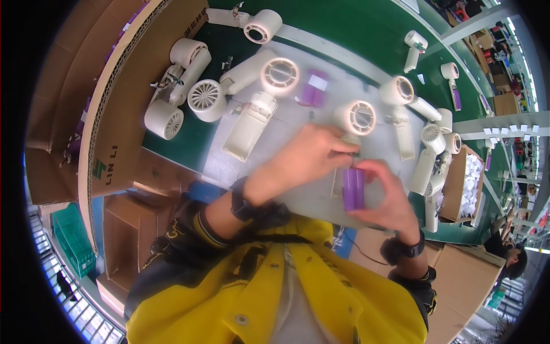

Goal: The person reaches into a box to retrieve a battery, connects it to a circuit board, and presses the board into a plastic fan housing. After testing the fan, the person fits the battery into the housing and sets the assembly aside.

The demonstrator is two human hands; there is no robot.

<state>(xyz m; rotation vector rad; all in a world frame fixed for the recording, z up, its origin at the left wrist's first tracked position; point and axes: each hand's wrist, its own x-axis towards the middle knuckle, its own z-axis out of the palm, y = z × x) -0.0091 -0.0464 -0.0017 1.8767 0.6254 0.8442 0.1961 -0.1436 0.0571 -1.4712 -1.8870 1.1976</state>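
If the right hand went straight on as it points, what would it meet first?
Most likely the purple pack, which the right hand holds just to its left; depth is hard to judge.

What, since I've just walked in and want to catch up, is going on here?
A person is handling a white fan on a pale mat. The right hand holds a purple pack by the fan's handle. The left hand has its fingertips just above the pack; blur hides what they grip. Another purple pack lies farther up the mat, with other fans around.
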